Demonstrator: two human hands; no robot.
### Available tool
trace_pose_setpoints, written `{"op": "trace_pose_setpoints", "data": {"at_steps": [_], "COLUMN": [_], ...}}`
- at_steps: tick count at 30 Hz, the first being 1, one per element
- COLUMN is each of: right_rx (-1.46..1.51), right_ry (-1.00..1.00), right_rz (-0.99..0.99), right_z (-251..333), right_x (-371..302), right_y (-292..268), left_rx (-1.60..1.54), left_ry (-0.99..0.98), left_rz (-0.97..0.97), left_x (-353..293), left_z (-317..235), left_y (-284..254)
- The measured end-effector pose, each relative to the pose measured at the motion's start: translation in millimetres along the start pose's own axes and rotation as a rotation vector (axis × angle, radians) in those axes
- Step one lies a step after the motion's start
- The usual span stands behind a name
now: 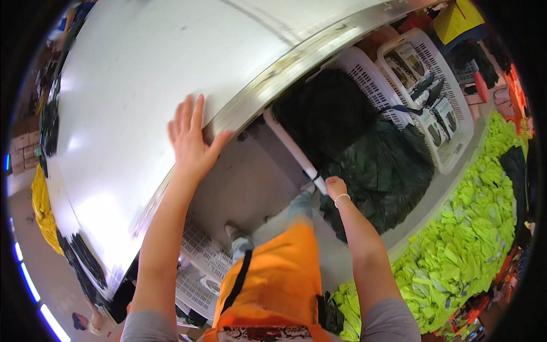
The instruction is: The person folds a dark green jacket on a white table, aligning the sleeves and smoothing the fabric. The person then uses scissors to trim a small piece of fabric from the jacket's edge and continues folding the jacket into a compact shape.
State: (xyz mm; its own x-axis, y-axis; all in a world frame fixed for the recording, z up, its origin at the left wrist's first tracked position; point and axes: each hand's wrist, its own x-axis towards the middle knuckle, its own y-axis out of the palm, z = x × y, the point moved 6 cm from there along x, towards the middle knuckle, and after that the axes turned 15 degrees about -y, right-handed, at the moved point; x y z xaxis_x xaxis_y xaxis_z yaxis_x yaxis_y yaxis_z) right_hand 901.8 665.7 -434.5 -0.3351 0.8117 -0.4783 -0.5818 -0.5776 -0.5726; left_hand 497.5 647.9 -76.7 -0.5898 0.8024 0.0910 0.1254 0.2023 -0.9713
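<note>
My left hand [191,139] lies on the edge of a white tabletop [142,85], its fingers spread and nothing in it. My right hand, a bracelet at its wrist, [336,187] is closed at the near corner of a long white rim [296,154], which looks like the side of a basket. Dark green and black plastic-like sheets or bags [382,171] fill the space beside that rim and spill over toward my right forearm. What lies under them is hidden.
White slatted baskets, one holding packaged items [424,105], stand at the far right. A large heap of bright yellow-green garments [467,228] lies to my right. More white slatted baskets [205,251] sit under the table by my feet. Black bundles [88,259] lie at the table's left edge.
</note>
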Motion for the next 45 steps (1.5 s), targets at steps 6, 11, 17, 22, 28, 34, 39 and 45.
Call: {"op": "trace_pose_setpoints", "data": {"at_steps": [6,11,17,22,28,34,39,45], "right_rx": [-0.122,-0.316,-0.247,-0.085,0.124,0.003,-0.203,-0.806], "right_ry": [-0.198,-0.198,-0.021,-0.105,-0.297,-0.907,-1.155,-0.82], "right_rz": [-0.266,-0.151,0.275,0.127,-0.324,-0.285,1.846,1.788], "right_z": [-35,-88,-80,-43,95,335,499,577], "right_x": [222,370,324,206,57,-101,-300,-448], "right_y": [7,31,49,-26,-261,-388,-304,-347], "left_rx": [0.093,0.01,-0.037,-0.007,0.074,-0.604,-0.886,-1.038], "left_ry": [-0.044,-0.031,-0.064,-0.074,-0.066,-0.316,-0.052,0.282], "left_rz": [0.045,0.028,0.035,0.072,0.021,0.312,0.628,0.881], "left_x": [11,25,18,13,7,25,8,-51], "left_z": [-28,-31,-23,-22,-32,2,-43,-62], "left_y": [24,33,30,26,6,2,-71,-120]}}
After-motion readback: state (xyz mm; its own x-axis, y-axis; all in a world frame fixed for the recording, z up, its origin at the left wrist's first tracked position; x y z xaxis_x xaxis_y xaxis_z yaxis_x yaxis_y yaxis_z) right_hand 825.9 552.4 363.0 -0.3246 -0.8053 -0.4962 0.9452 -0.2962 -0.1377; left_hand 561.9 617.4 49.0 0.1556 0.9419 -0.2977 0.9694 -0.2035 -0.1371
